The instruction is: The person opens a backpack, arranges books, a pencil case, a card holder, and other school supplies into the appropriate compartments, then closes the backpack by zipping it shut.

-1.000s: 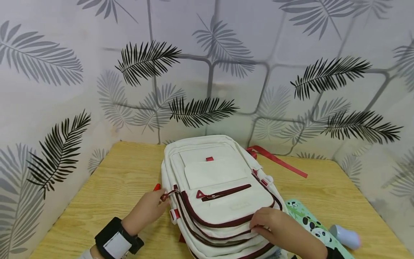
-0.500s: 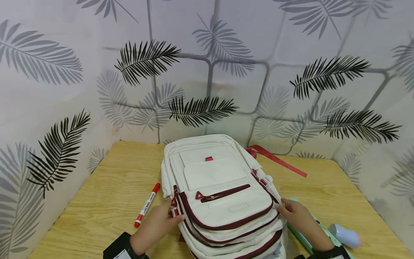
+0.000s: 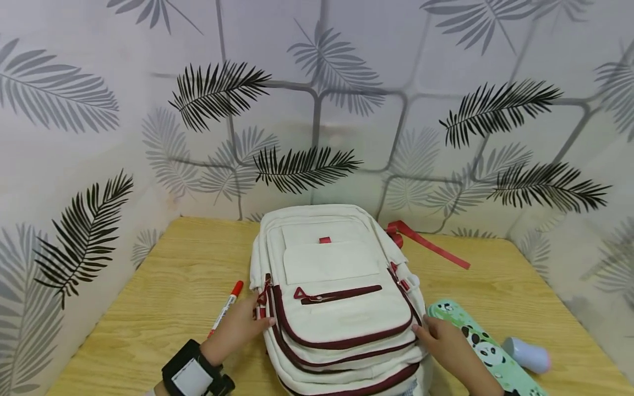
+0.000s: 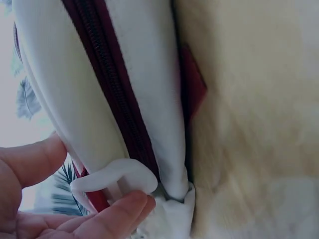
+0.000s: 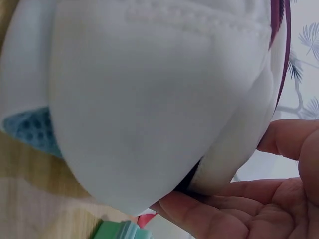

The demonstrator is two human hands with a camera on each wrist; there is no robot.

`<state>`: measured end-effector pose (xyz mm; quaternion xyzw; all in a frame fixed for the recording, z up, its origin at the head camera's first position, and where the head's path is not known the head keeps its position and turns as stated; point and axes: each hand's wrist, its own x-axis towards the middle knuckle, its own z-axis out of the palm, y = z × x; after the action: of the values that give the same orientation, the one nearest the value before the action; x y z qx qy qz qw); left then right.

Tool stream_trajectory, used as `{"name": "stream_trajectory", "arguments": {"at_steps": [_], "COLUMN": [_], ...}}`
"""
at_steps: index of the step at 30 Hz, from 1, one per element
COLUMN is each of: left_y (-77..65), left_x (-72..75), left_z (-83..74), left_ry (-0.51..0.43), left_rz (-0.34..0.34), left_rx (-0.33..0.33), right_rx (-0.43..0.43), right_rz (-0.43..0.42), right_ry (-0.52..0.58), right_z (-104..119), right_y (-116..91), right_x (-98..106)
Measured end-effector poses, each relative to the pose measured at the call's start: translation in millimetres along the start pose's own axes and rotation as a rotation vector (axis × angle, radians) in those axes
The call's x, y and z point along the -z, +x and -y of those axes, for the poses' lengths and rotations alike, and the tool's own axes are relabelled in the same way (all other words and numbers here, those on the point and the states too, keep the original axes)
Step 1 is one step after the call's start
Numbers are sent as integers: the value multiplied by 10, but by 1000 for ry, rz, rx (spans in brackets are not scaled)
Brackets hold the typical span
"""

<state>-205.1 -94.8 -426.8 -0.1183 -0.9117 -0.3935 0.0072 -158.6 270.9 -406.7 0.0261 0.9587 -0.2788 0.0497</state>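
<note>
A white backpack with dark red zippers lies front side up on the table. My left hand grips its left side, thumb on the front edge and fingers along the side by the red triangular zipper pull. In the left wrist view those fingers press near a white loop beside the zipper. My right hand holds the opposite side; in the right wrist view its thumb lies at the front edge and its fingers are under the side fabric.
A red-and-white marker lies left of the backpack. To the right are a green panda-print case and a pale purple cylinder. A red strap extends behind the bag over the wooden table. A leaf-patterned wall covering stands behind.
My left hand has left the zipper pull for the bag's left side, uncovering the marker. My right hand has moved from the lower front to the right side. The backpack has turned slightly straighter.
</note>
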Motion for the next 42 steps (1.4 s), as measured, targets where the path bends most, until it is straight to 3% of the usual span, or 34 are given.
{"name": "stream_trajectory", "arguments": {"at_steps": [9, 14, 18, 22, 25, 29, 32, 35, 38, 42], "left_y": [229, 272, 263, 203, 103, -72, -167, -206, -203, -167], "left_x": [105, 95, 86, 73, 76, 110, 118, 101, 71, 45], "left_z": [90, 141, 135, 4, -172, -383, -491, -544, -550, -542], "left_ry": [-21, -13, 38, 169, 233, 254, 274, 321, 369, 377], "left_rz": [-15, -35, -40, -41, 4, 207, 372, 428, 410, 398], "left_rx": [16, 29, 2, -71, -182, -400, -509, -564, -614, -672], "right_rx": [-73, -85, -121, -161, -117, 54, 71, -8, -71, -90], "right_rz": [-10, -8, 31, 68, 30, -151, -200, -130, -31, 28], "right_ry": [-10, -36, -69, -26, -45, -140, -192, -261, -332, -359], "right_z": [195, 238, 224, 158, 74, -122, -318, -519, -691, -842], "right_y": [-121, -161, -166, -185, -236, -347, -394, -403, -407, -392], "right_x": [-150, -188, -187, -143, -66, 60, 189, 298, 339, 312]}}
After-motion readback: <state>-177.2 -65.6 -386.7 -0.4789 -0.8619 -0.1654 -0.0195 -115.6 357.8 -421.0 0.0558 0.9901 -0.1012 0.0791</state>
